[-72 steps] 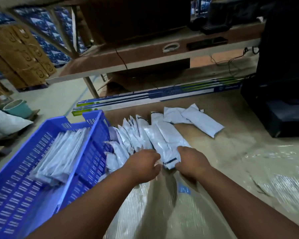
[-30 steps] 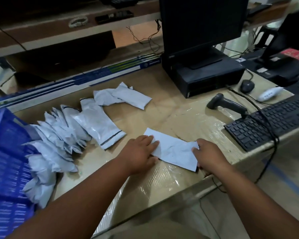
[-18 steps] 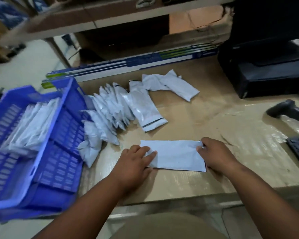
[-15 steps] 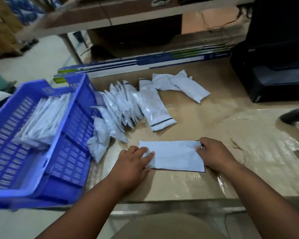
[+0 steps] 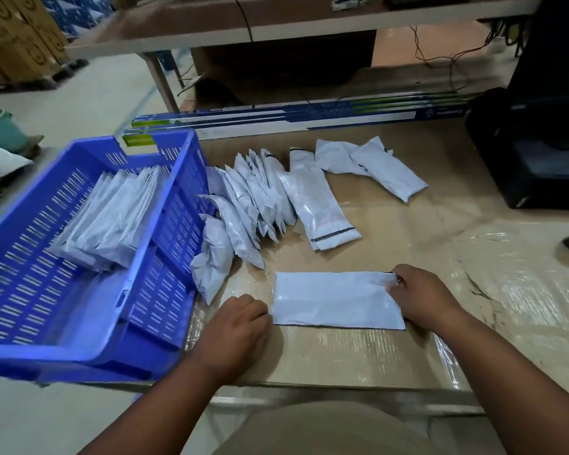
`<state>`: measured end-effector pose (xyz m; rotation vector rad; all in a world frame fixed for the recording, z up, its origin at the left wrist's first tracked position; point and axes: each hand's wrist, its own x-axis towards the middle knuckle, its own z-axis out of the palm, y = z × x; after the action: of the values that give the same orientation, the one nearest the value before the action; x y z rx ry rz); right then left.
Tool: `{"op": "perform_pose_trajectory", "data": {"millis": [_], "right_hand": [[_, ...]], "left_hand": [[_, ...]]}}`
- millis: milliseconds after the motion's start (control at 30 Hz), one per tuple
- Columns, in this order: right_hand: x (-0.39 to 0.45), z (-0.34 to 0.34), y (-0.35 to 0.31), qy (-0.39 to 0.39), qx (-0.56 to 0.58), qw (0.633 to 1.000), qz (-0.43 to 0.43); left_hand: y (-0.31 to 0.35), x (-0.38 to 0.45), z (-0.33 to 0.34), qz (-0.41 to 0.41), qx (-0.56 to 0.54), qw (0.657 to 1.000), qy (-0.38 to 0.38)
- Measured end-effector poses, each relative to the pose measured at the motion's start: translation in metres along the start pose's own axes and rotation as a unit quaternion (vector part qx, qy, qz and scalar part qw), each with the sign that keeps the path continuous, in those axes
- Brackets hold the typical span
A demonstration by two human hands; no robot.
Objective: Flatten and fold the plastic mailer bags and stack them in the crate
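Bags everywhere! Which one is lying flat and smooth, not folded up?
The bag held between the left hand and right hand, nearest the person. The other bags are folded narrow.

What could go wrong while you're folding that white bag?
The mailer bag lies near the table's front edge, so it might slip off. The right hand pinches only one corner, so the fold may come out crooked. The crate juts past the table's edge; a nudge from the left hand might tip it.
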<state>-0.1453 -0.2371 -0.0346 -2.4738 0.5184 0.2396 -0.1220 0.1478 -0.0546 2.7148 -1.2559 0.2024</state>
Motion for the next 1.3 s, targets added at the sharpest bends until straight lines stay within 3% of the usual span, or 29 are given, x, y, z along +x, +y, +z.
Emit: {"op": "perform_pose_trajectory", "data": {"millis": [100, 200, 267, 400, 633, 1000, 1167, 1233, 1300], "right_hand": [[-0.008, -0.005, 0.000, 0.045, -0.041, 0.998, 0.005], [-0.017, -0.001, -0.013, 0.157, -0.125, 0.977, -0.072], [-0.023, 0.005, -0.032, 0.185, -0.151, 0.961, -0.138], [-0.028, 0.034, -0.070, 0.159, -0.215, 0.930, -0.251], [-0.026, 0.088, -0.083, 0.039, -0.360, 0.874, -0.324], [-0.017, 0.104, -0.060, 0.000, -0.220, 0.911, -0.348], [-0.018, 0.103, -0.056, -0.004, -0.171, 0.920, -0.353], [-0.015, 0.097, -0.054, -0.025, -0.063, 0.936, -0.344], [-0.015, 0.088, -0.050, -0.032, 0.113, 0.947, -0.299]], "left_hand": [[0.002, 0.004, -0.016, -0.026, -0.017, 0.999, 0.007], [0.009, 0.016, -0.021, -0.060, -0.042, 0.997, 0.035], [0.014, 0.032, -0.010, -0.109, -0.047, 0.993, 0.027], [0.025, 0.062, 0.030, -0.130, -0.046, 0.989, -0.045], [0.029, 0.068, 0.050, -0.138, -0.010, 0.987, -0.086], [0.035, 0.073, 0.049, -0.135, 0.025, 0.985, -0.108], [0.038, 0.085, 0.025, -0.140, 0.056, 0.966, -0.209], [0.046, 0.104, 0.011, -0.152, 0.043, 0.966, -0.204], [0.055, 0.121, 0.010, -0.132, -0.025, 0.981, -0.142]]}}
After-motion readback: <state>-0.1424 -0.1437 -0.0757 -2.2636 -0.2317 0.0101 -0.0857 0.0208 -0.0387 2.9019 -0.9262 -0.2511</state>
